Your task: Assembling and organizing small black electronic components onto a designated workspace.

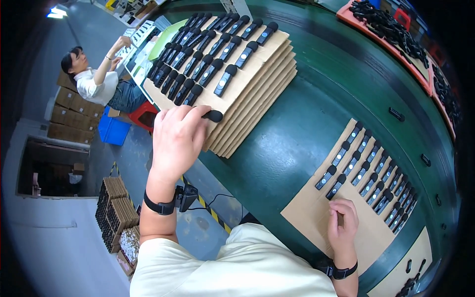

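My left hand (179, 136) is closed on a small black clip-on microphone (213, 116) with a round foam head, at the near edge of a cardboard stack (257, 101). Rows of similar microphones (226, 80) lie on the stack's top sheet. To the right, my right hand (344, 220) is over a single cardboard sheet (311, 210), fingers curled in toward the thumb; whatever they hold, if anything, is hidden. Just beyond its fingertips lies another microphone (336, 187), in rows of like ones covering the sheet's far part.
Both cardboard pieces rest on a green table (277, 136). Orange trays (388, 47) of black parts line its far right side, with a few loose black pieces (396, 114) nearby. At left, another person (96, 84) sits beside a blue bin (114, 127); more stacked cardboard (116, 208) stands on the floor.
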Tool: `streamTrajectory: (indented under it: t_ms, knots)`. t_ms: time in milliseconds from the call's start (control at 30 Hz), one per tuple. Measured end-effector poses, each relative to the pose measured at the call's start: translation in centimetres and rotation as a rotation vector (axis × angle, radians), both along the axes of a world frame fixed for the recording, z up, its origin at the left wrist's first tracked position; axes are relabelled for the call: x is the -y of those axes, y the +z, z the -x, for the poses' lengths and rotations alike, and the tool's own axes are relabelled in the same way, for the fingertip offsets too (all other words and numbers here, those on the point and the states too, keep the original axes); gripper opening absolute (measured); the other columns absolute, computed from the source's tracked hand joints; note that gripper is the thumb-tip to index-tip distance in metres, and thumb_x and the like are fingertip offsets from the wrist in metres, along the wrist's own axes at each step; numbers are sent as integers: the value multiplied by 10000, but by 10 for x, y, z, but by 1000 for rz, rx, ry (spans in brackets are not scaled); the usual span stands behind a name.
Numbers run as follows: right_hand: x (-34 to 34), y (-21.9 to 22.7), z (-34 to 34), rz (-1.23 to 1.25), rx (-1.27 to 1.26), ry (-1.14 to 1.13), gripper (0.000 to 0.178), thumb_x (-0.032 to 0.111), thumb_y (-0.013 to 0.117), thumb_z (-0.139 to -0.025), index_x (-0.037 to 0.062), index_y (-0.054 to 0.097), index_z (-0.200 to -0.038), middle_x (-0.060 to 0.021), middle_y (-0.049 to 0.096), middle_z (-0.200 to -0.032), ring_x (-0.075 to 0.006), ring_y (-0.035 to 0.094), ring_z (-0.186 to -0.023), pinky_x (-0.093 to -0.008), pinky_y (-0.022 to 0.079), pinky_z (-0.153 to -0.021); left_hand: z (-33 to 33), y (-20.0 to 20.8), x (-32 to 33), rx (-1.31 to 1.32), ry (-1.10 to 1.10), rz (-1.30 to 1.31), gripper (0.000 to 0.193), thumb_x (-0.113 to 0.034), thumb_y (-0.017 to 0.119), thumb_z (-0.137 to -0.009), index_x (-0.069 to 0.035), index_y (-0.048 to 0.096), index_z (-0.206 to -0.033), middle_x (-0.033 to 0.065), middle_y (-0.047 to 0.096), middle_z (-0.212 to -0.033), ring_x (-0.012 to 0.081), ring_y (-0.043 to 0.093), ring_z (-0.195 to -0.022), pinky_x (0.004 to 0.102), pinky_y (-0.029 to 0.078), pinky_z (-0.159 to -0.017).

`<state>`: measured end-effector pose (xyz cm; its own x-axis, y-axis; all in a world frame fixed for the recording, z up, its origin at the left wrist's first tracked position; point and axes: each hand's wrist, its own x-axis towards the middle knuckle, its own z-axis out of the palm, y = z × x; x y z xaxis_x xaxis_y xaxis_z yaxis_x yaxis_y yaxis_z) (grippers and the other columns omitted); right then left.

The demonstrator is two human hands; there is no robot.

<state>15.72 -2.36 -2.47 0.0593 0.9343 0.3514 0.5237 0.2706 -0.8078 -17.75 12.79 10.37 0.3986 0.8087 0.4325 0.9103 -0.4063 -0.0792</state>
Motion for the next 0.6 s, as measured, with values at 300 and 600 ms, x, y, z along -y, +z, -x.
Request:
streamTrajectory:
  t_ms: [300, 600]
  knots:
    - [2, -1, -1, 7, -11, 3, 171, -116, 608, -789, 13, 610, -900, -144, 646, -914, -276, 644, -822, -327, 516, -714, -13, -6, 2, -94, 123, -14, 207, -162, 733, -788, -90, 674, -973, 64, 621, -841, 259, 591, -824, 382, 422, -780]
    - [0, -2, -2, 10, -32, 29, 187, -137, 546, -823, 16, 576, -926, -130, 617, -922, -233, 614, -817, -301, 496, -718, -7, -8, 20, -19, 33, -83, 248, -83, 712, -758, -89, 644, -996, 66, 620, -901, 257, 599, -867, 380, 423, -815]
